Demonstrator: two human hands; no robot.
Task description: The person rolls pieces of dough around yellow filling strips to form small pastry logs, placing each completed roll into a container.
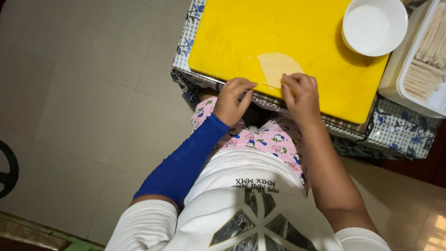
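A big yellow board (241,37) lies on a small table with a blue flower cloth (399,130). On the right, a white tray (395,83) holds many thin pale rolls (429,51) in rows, but the picture cuts off part of it. Just left of the tray, a white bowl (374,26) sits on the far right corner of the board. It looks white inside, and I cannot tell what is in it. A thin round wrapper (275,66) lies flat on the near edge of the board. Its near part is hidden by the fingers. The left hand (232,100), with a blue sleeve, curls its fingers at the board's edge beside the wrapper. I cannot tell if it holds anything. The right hand (301,95) pinches the near right edge of the wrapper
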